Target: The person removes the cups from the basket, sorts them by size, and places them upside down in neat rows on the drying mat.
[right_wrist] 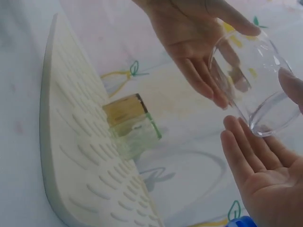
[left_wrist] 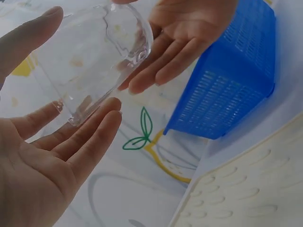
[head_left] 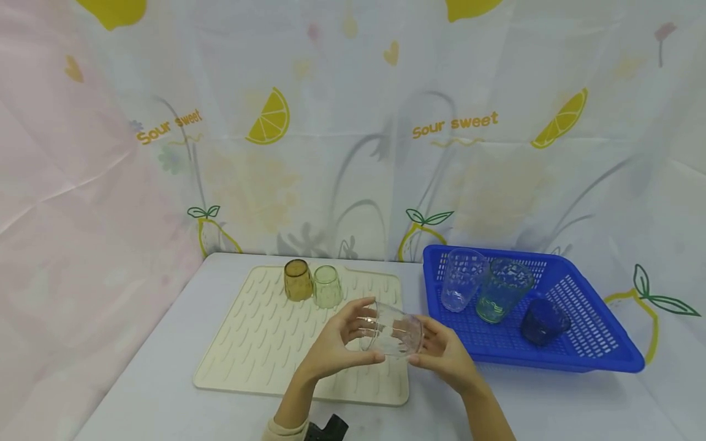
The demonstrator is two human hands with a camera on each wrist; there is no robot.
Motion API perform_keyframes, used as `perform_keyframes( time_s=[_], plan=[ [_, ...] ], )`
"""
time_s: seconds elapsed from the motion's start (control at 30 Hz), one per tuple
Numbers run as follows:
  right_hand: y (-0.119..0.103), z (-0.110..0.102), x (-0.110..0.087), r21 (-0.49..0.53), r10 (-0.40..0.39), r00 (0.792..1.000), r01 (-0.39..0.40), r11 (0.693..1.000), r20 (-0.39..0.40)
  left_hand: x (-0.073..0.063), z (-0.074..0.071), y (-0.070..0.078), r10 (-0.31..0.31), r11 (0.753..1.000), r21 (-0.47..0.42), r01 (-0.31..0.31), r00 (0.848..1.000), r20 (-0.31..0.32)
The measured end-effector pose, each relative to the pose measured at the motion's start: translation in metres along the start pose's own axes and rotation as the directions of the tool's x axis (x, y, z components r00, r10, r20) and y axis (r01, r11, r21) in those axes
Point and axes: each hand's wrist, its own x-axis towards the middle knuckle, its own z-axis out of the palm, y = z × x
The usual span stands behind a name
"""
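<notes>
A clear drinking glass is held on its side, tilted, in the air over the right part of a cream draining mat. My left hand grips one end of it, thumb below and fingers around the far side in the head view. The other end is between the thumb and fingers of my right hand. Both wrist views also show the glass between the two hands. At the mat's back edge, an amber glass and a pale green glass stand upside down, side by side.
To the right sits a blue plastic basket with slotted walls. Inside lean a tall clear glass, a green-tinted glass and a dark blue glass. A lemon-print curtain hangs behind the white table.
</notes>
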Motion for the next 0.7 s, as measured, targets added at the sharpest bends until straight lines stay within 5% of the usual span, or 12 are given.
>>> perform_keyframes(
  time_s=[0.17, 0.4, 0.7],
  plan=[
    [0.005, -0.015, -0.002, -0.082, -0.038, 0.999, 0.037, 0.996, -0.012, -0.002, 0.0, 0.0, -0.042, 0.999, -0.01, 0.043, 0.999, 0.032],
    [-0.024, -0.006, 0.003, -0.181, -0.07, 0.997, 0.065, 0.981, -0.02, -0.002, 0.003, -0.004, -0.103, 0.995, 0.013, 0.103, 0.993, 0.059],
    [-0.036, 0.001, 0.01, -0.314, -0.134, 0.99, 0.141, 0.939, 0.045, -0.001, 0.008, -0.012, -0.039, 0.992, 0.123, 0.026, 0.994, 0.103]
  ],
)
